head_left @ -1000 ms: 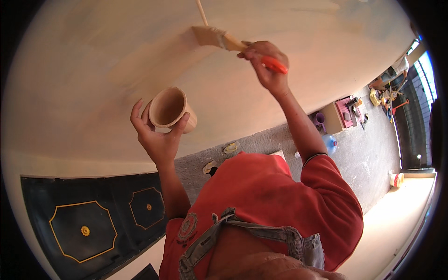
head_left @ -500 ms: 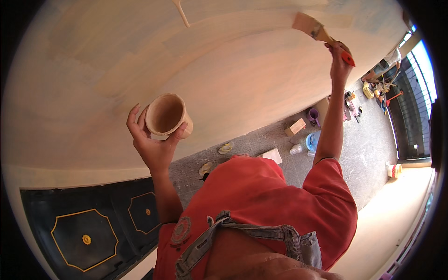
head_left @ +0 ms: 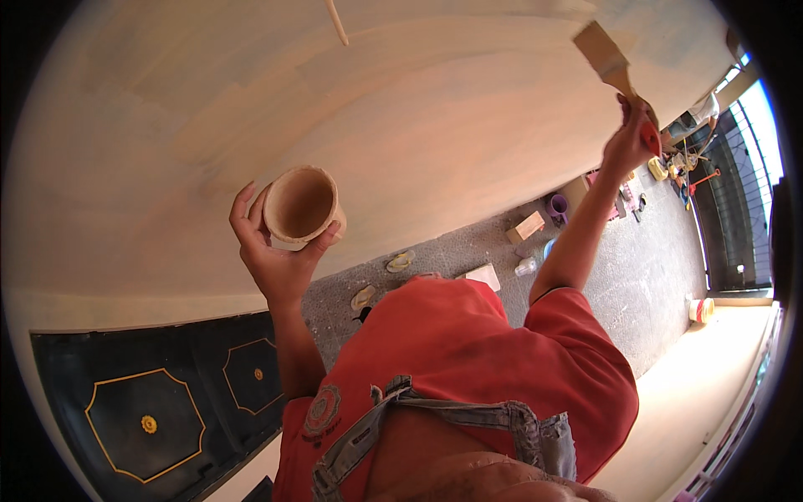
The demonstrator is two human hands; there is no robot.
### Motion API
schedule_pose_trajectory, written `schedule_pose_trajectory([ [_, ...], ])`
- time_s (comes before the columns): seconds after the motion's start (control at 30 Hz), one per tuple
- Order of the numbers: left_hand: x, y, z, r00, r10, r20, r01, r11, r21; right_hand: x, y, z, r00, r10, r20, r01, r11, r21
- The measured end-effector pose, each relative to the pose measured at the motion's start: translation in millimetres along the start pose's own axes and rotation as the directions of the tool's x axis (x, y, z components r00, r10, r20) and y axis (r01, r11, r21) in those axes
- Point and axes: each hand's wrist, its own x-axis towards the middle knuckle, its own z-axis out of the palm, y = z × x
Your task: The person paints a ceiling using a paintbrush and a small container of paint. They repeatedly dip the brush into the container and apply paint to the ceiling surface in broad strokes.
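My left hand [head_left: 278,259] grips a paint-crusted, pale peach cup [head_left: 303,205], its thumb on the near side and its fingers on the far left. The cup is tilted so that its hollow inside faces up toward me. In my right hand [head_left: 633,138], raised at the upper right, is a wide flat paintbrush [head_left: 602,52]. Its bristles point up and left against the wall; whether they touch it I cannot tell. A red handle end shows below the fist. The peach-painted wall [head_left: 401,142] carries broad, streaky strokes.
A dark door with gold trim [head_left: 146,418] stands at lower left. On the grey floor lie sandals [head_left: 400,262], a wooden block [head_left: 527,226] and a purple mug [head_left: 558,207]. A bucket [head_left: 703,310] stands farther right. Tools lie near a dark gate [head_left: 736,201], close to another person.
My right hand has moved right and slightly down with the paintbrush, whose bristles now point more upward. The left hand and cup stay nearly in place.
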Motion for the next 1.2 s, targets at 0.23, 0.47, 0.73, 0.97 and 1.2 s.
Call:
schedule_pose_trajectory([
  [0.23, -2.4, -12.8, 8.7, 0.998, 0.038, -0.049, -0.038, 0.999, 0.005, -126.8, -61.0, 142.9, 0.783, 0.16, 0.601, -0.415, 0.854, 0.313],
  [0.47, -6.1, -7.2, 9.2, 0.997, 0.017, -0.07, -0.017, 1.0, -0.009, -102.3, -52.9, 185.3, 0.715, 0.142, 0.685, -0.457, 0.836, 0.304],
  [0.73, 11.3, -1.0, 2.1, 0.999, -0.002, -0.048, 0.003, 1.0, 0.02, 41.0, 8.2, 80.2, 0.829, 0.163, 0.536, -0.278, 0.95, 0.14],
  [0.97, 10.4, 6.0, -0.1, 1.0, -0.017, 0.002, 0.017, 0.999, 0.032, 139.9, 68.3, -15.8, 0.886, 0.223, 0.406, -0.283, 0.955, 0.093],
  [1.2, 13.1, 0.9, 0.3, 0.997, 0.037, 0.064, -0.037, 0.999, -0.003, 198.0, 90.9, -66.3, 0.936, 0.226, 0.27, -0.244, 0.969, 0.033],
])
